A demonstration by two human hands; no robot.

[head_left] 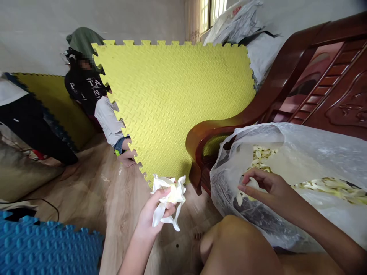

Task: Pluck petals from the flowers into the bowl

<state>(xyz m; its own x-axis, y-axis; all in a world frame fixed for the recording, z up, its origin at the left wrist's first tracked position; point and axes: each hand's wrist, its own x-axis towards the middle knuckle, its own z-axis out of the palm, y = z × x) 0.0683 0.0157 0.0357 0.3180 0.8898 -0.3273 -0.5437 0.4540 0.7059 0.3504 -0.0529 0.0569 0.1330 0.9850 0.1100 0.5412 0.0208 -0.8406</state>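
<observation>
My left hand (pixel 159 208) is closed around a white flower (pixel 172 194) with a pale yellow middle and long, loose petals that stick out on several sides. My right hand (pixel 260 187) hangs over the mouth of a large clear plastic bag (pixel 318 149). Between its thumb and fingers it pinches a white petal (pixel 240 198), partly hidden by the fingers. Inside the bag lie many pale yellow-white petals (pixel 262 154), some showing under my right forearm.
A carved red-brown wooden bench (pixel 341 76) stands at the right, behind the bag. A yellow interlocking foam mat (pixel 177 88) stands upright ahead. At lower left is a blue foam mat (pixel 48 248). People (pixel 86 82) are on the left, beyond the wooden floor (pixel 120 214).
</observation>
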